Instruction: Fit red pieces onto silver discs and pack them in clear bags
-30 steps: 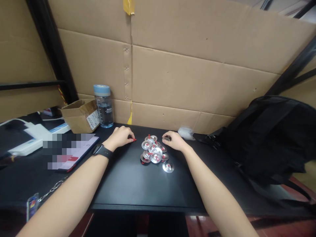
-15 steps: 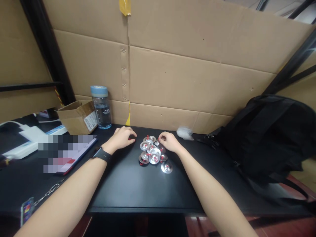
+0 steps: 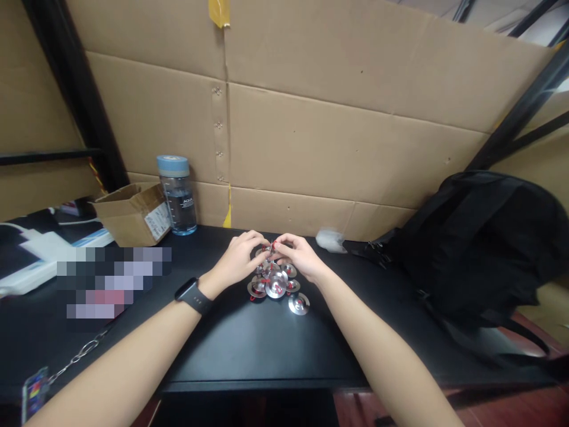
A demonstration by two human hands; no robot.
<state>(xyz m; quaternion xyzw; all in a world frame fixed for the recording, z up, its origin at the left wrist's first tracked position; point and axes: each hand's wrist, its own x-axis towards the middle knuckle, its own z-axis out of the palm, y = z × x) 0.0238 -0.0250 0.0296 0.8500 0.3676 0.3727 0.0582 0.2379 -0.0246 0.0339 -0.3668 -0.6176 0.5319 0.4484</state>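
Silver finger cymbals with red loops lie in an overlapping pile on the black table; a cymbal (image 3: 276,285) at its near side faces up. One cymbal (image 3: 299,303) rests apart at the pile's near right. My left hand (image 3: 240,258) and my right hand (image 3: 300,256) meet over the far side of the pile. Between their fingertips is a small finger cymbal (image 3: 271,247), seen almost edge-on, with red at its middle. Both hands are closed in a pinch there. My fingers hide part of it and the cymbals beneath. A dark watch is on my left wrist.
At the back left stand a water bottle (image 3: 178,198) and an open cardboard box (image 3: 128,216). A white power strip (image 3: 40,267) and a chain (image 3: 82,351) lie left. A clear plastic bag (image 3: 331,239) sits near the cardboard wall; a black backpack (image 3: 489,249) fills the right.
My left hand has moved right to meet my right hand over the pile. My right hand has lifted a cymbal from the far side and shifted slightly left.
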